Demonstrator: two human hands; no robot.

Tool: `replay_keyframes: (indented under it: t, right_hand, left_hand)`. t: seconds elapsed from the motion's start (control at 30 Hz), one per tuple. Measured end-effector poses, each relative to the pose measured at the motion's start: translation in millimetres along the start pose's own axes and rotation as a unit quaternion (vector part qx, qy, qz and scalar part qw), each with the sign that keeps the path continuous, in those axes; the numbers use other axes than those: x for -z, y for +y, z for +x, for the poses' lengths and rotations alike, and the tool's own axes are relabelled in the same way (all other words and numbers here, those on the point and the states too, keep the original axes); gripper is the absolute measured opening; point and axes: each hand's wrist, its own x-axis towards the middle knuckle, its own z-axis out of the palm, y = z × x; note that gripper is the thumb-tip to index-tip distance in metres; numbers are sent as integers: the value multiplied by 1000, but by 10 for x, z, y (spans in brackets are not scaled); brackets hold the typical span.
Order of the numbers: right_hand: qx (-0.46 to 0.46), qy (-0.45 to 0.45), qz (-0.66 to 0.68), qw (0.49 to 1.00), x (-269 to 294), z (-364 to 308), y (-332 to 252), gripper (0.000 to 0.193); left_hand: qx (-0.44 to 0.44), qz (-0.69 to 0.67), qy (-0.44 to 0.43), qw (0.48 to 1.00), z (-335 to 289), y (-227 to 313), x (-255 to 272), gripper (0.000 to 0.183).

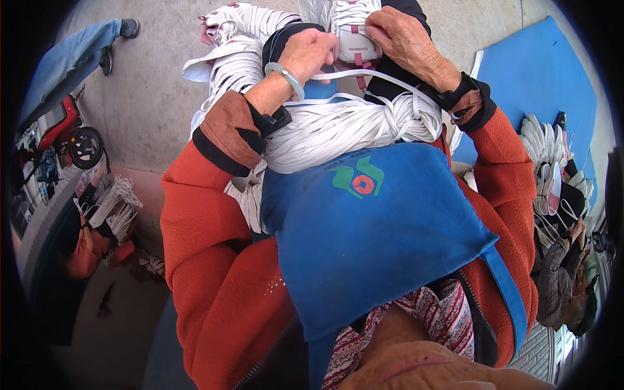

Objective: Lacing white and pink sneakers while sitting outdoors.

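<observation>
A white shoe upper (356, 47) with pink loops and white lacing lies over my lap, between my two hands. My left hand (311, 55) is closed at its left side; a white shoelace (390, 76) comes out from under the palm and curves right toward my right wrist. The left fingertips are partly hidden. On the upper's right edge, beside the lacing, my right hand (409, 44) is closed in a pinch. Nearer my body, a thick bundle of white shoelaces (351, 130) lies across my lap, above the blue apron (377, 234).
Many laced white uppers (237, 62) are piled to my left. A blue board or mat (539, 71) lies to the right, with more uppers (552, 175) beside it. At far left are a person's jeans-clad leg (71, 62), a red wheeled vehicle (62, 123) and another worker's laces (120, 205).
</observation>
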Motion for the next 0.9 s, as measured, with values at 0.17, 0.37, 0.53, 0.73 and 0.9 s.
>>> replay_keyframes:
  t: [0.17, 0.37, 0.53, 0.73, 0.9]
  right_hand:
    - [3, -7, -24, 1000, -26, 43, -41, 18]
    - [-37, -38, -28, 998, -9, 94, -51, 18]
    - [-28, -48, -84, 995, -19, 163, -80, 20]
    - [-19, -65, -77, 995, -42, 144, -37, 17]
    - [-22, -26, -101, 994, -64, 90, -165, 13]
  left_hand:
    - [-85, 62, 54, 993, 270, -143, 49, 31]
    - [-85, 118, 42, 988, 332, -39, -39, 30]
    - [-52, 89, 5, 995, 348, -7, -15, 30]
    - [-45, 103, 35, 993, 349, 11, -49, 30]
    - [-45, 73, 25, 996, 345, 4, -56, 28]
